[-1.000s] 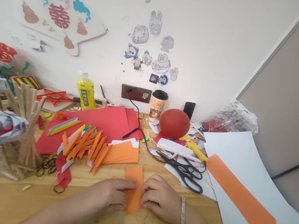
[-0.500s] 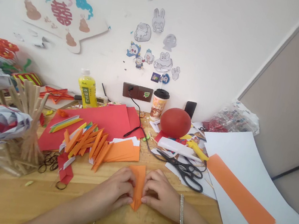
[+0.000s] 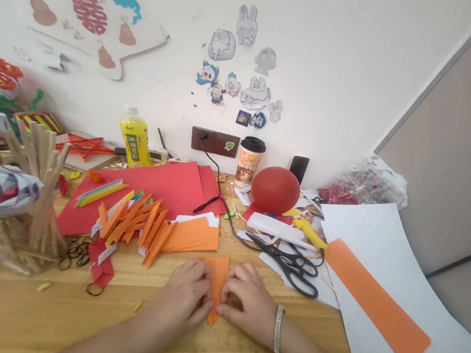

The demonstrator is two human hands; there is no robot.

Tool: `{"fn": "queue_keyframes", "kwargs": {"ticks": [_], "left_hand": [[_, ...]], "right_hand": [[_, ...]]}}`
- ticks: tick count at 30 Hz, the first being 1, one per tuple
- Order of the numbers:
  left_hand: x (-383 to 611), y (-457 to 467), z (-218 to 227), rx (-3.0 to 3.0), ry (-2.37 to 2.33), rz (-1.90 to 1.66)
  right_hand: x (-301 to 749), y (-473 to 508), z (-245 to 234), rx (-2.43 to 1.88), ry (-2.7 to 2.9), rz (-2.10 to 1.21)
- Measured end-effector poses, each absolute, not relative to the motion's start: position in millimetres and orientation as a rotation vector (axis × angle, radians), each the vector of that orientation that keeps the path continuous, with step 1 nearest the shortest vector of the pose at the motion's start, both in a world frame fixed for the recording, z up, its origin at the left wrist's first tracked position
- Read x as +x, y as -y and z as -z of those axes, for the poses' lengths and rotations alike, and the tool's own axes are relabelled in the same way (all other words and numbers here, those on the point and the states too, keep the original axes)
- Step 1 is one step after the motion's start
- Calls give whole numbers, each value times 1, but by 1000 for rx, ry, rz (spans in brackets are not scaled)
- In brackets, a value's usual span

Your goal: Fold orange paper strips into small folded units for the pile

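Between my hands an orange paper strip (image 3: 218, 275) lies on the wooden table, its near end folded to a point. My left hand (image 3: 187, 291) grips its left edge near that end, thumb and fingers pressed together. On the opposite edge, my right hand (image 3: 249, 301), with a sparkling bracelet at the wrist, pinches the paper the same way. Just behind lies a stack of flat orange paper pieces (image 3: 197, 236). Several folded orange paper pieces (image 3: 134, 220) are heaped to its left.
Black scissors (image 3: 288, 262) and a yellow-handled tool (image 3: 310, 234) lie right of centre, near a red balloon (image 3: 275, 190). A cup (image 3: 249, 164) and a yellow bottle (image 3: 135, 137) stand behind. White sheets (image 3: 368, 239) with an orange strip (image 3: 376, 303) cover the right side.
Both hands have come slightly closer together at the near end of the orange paper, covering more of it. The whole view has shifted a little.
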State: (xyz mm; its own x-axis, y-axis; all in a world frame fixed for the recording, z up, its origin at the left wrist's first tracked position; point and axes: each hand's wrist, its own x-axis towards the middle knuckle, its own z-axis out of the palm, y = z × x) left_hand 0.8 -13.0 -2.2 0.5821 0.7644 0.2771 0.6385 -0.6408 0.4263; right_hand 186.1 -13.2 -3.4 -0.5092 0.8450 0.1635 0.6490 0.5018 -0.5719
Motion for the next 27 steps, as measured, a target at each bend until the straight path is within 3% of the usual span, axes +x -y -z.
{"fn": "queue_keyframes", "kwargs": {"ticks": [11, 27], "left_hand": [[8, 16, 11, 2690, -1374, -607], [6, 13, 5, 2598, -1329, -576]], "right_hand": [[184, 16, 5, -1266, 2364, -509], [176, 22, 6, -1402, 2293, -432]]}}
